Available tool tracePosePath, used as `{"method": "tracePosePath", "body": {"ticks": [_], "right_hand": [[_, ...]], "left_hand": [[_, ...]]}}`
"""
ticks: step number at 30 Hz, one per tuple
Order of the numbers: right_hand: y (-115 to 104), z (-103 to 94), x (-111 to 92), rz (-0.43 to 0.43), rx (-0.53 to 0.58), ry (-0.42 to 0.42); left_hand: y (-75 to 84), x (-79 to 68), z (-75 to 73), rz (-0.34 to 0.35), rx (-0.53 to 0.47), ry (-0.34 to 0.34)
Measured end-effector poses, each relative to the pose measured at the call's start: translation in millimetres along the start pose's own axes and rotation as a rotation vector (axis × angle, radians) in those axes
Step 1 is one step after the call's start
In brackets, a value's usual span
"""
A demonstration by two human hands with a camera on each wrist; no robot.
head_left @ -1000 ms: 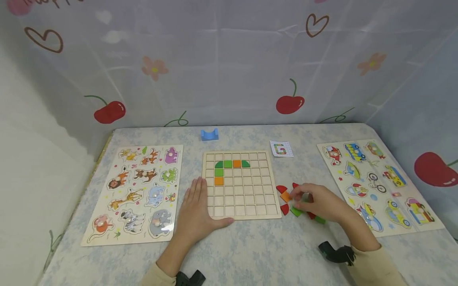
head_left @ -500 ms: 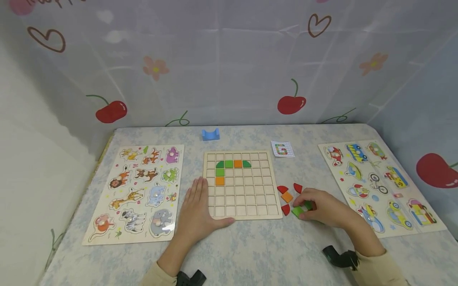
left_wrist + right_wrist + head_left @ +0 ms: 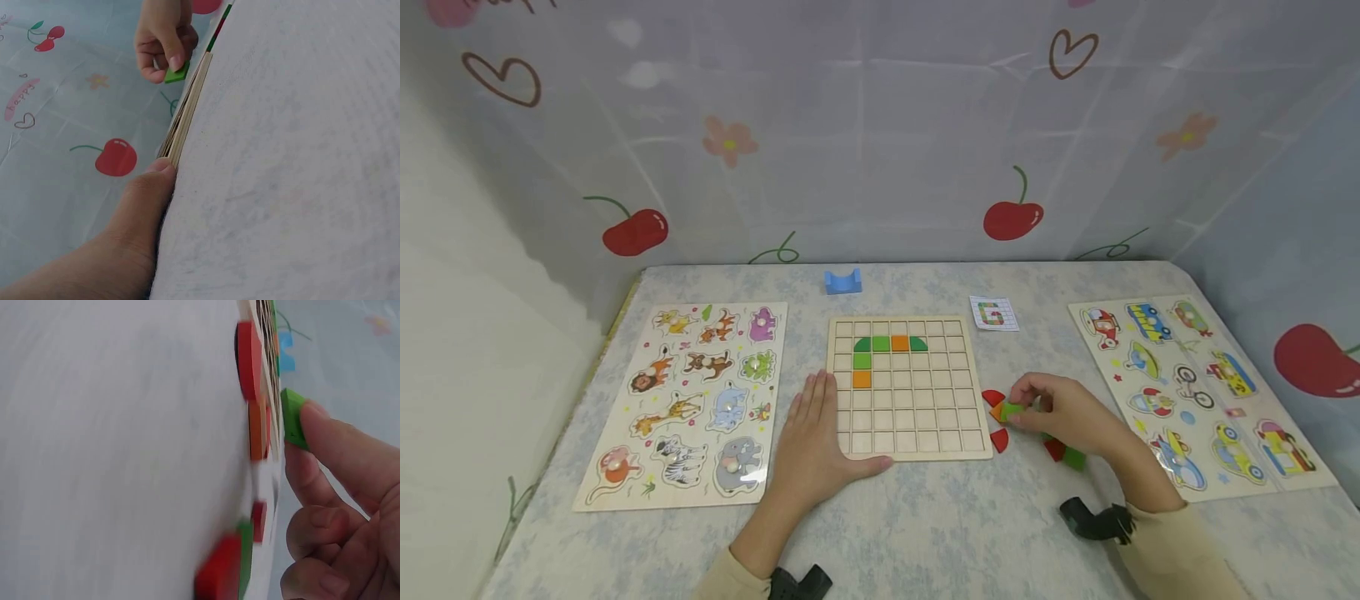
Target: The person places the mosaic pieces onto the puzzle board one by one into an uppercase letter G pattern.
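Between thumb and forefinger my right hand point(image 3: 1067, 411) pinches a green square tile point(image 3: 292, 419), held above the loose pieces right of the wooden grid board point(image 3: 917, 417). My left hand point(image 3: 811, 442) lies with straight fingers along the board's left edge, its thumb at the near edge. On the board, green and orange tiles point(image 3: 881, 344) form a row with rounded green ends and a short column going down at the left. Near my right hand lie red quarter-round pieces point(image 3: 998, 440), an orange square point(image 3: 996, 412) partly covered, and another green square point(image 3: 1074, 458).
An animal puzzle board point(image 3: 692, 408) lies at the left and a vehicle puzzle board point(image 3: 1195, 392) at the right. Behind the grid board are a small pattern card point(image 3: 994, 314) and a blue holder point(image 3: 843, 282). A printed cloth hangs behind the table.
My right hand has picked up the green square tile from the loose pieces and lifted it up and leftward toward the board. My left hand has stayed in place.
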State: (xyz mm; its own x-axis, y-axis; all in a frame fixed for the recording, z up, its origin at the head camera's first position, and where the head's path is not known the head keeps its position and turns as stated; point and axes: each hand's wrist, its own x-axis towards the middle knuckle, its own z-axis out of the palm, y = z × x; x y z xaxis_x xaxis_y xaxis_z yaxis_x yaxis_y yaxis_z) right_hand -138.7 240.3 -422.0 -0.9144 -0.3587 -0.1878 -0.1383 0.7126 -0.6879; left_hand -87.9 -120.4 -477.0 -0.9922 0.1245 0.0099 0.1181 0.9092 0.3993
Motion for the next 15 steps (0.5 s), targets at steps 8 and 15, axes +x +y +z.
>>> {"method": "tracePosePath", "body": {"ticks": [8, 15], "right_hand": [[-40, 34.0, 37, -0.036, 0.093, 0.008], [-74, 58.8, 64, -0.087, 0.113, -0.028]], "left_hand": [[-0.9, -0.2, 0.3, 0.002, -0.013, 0.003], [0.4, 0.1, -0.8, 0.009, -0.015, 0.012]]}}
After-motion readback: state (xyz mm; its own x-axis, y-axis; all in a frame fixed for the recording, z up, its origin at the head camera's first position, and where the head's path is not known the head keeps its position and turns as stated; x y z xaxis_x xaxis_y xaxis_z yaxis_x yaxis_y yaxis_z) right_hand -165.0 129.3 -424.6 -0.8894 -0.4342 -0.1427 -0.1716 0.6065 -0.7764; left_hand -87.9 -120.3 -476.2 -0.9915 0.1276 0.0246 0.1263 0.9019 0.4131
